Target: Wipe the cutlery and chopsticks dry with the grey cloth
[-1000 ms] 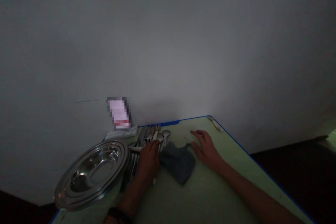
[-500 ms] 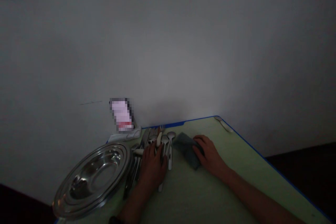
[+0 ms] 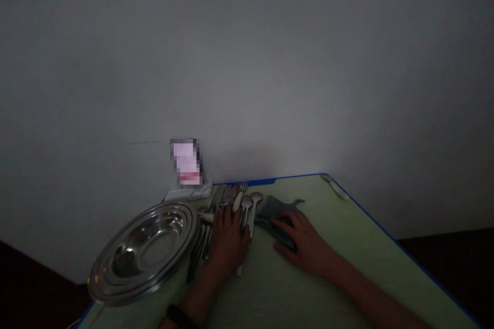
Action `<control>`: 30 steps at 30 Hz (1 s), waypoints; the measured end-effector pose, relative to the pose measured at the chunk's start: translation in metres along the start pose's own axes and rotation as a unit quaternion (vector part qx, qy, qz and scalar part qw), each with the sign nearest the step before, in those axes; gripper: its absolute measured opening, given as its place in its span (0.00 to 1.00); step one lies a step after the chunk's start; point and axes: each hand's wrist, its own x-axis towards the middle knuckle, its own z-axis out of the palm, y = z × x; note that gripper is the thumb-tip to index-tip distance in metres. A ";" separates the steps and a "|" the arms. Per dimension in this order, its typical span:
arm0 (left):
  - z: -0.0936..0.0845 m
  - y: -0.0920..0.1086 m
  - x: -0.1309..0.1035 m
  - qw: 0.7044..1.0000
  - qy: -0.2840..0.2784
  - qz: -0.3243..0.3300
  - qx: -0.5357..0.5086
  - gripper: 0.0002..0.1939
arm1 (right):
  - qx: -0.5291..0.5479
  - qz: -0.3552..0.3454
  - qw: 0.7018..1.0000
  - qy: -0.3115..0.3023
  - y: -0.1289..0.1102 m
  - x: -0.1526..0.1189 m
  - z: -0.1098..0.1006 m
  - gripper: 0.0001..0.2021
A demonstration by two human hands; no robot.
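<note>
Along the left edge of the tabletop, a big shiny dish is set. At the far left corner, a phone with a blurred screen is propped on something white. Knives and forks are piled beside the dish, toward the far edge. The pile is partly covered by the left hand, laid palm down with fingers a little apart; whether anything is gripped cannot be told. Two spoons are seen just right of it. Next to them, toward the far edge, a crumpled grey cloth is partly covered by the right hand. Its thumb is held away from the fingers; whether the cloth is pinched cannot be told. At the far right corner, a pale-handled fork or spoon is laid.
</note>
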 end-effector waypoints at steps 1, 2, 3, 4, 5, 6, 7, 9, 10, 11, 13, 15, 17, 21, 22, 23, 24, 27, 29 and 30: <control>0.000 0.000 0.000 1.000 -0.002 0.004 -0.002 0.19 | 0.005 0.003 1.000 0.006 0.002 0.001 0.001 0.24; 0.001 -0.001 -0.001 1.000 -0.005 0.008 -0.004 0.19 | 0.012 0.007 1.000 0.012 0.005 0.002 0.002 0.22; 0.000 -0.001 -0.001 1.000 -0.006 0.011 -0.006 0.19 | 0.021 0.010 1.000 0.019 0.008 0.003 0.003 0.20; 0.000 0.000 -0.001 1.000 -0.006 0.013 -0.009 0.18 | 0.036 0.016 0.999 0.025 0.010 0.005 0.003 0.18; -0.001 0.000 -0.001 1.000 -0.004 0.013 -0.013 0.18 | 0.056 0.025 0.998 0.033 0.012 0.006 0.002 0.16; -0.002 0.000 -0.001 1.000 -0.001 0.012 -0.016 0.17 | 0.081 0.037 0.995 0.043 0.014 0.007 0.000 0.15; -0.002 0.000 0.000 1.000 0.003 0.011 -0.020 0.16 | 0.109 0.054 0.991 0.051 0.015 0.008 -0.002 0.15; -0.003 0.000 0.000 0.999 0.014 0.010 -0.030 0.14 | 0.157 0.098 0.980 0.071 0.017 0.009 -0.007 0.15; -0.002 0.000 0.000 0.999 0.020 0.009 -0.035 0.14 | 0.173 0.122 0.974 0.083 0.017 0.009 -0.009 0.16; -0.002 0.000 0.001 0.999 0.026 0.009 -0.041 0.13 | 0.184 0.143 0.968 0.096 0.017 0.009 -0.010 0.17; -0.001 -0.001 0.001 0.998 0.039 0.007 -0.054 0.14 | 0.193 0.169 0.959 0.121 0.019 0.009 -0.012 0.18; -0.002 -0.001 0.001 0.996 0.052 0.003 -0.067 0.16 | 0.199 0.178 0.955 0.129 0.020 0.009 -0.012 0.18; -0.005 0.001 0.001 0.995 0.066 -0.001 -0.078 0.19 | 0.203 0.179 0.956 0.115 0.020 0.009 -0.011 0.18; -0.013 0.006 0.001 0.987 0.101 0.020 -0.127 0.19 | 0.205 0.170 0.960 0.085 0.020 0.010 -0.011 0.17; -0.014 0.007 0.001 0.985 0.105 0.027 -0.137 0.17 | 0.202 0.167 0.962 0.082 0.019 0.010 -0.011 0.17; -0.015 0.008 0.000 0.983 0.106 0.033 -0.143 0.16 | 0.200 0.166 0.962 0.081 0.019 0.010 -0.011 0.17; -0.015 0.008 0.000 0.983 0.103 0.038 -0.144 0.16 | 0.199 0.165 0.963 0.083 0.019 0.010 -0.011 0.17; -0.013 0.007 -0.001 0.987 0.050 0.073 -0.134 0.19 | 0.203 0.165 0.961 0.086 0.020 0.009 -0.010 0.16; -0.011 0.006 -0.002 0.989 -0.020 0.105 -0.107 0.20 | 0.205 0.167 0.961 0.087 0.021 0.009 -0.009 0.16; -0.010 0.005 -0.003 0.987 -0.051 0.117 -0.093 0.20 | 0.206 0.168 0.960 0.087 0.021 0.009 -0.008 0.16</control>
